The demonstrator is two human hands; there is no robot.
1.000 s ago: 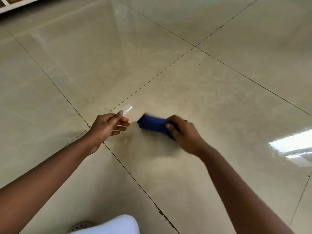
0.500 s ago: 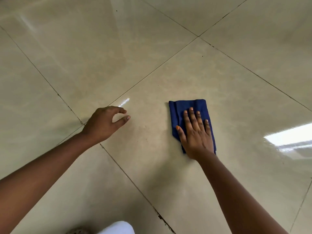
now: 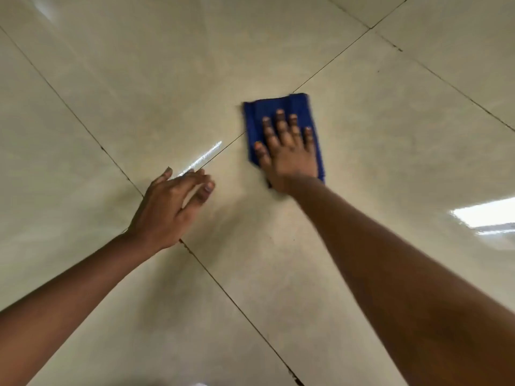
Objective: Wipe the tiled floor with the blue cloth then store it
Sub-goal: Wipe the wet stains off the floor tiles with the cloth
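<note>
Both forearms are bare, seemingly sleeveless to the frame edge; nails look short.

Folded blue cloth (image 3: 278, 107) flat on tiled floor (image 3: 139, 93)

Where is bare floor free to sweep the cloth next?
Bare tile lies on every side of the blue cloth under the right hand: beyond its far edge and to its right, up to the light glare. Tightest is the stretch between it and the open left hand.
</note>
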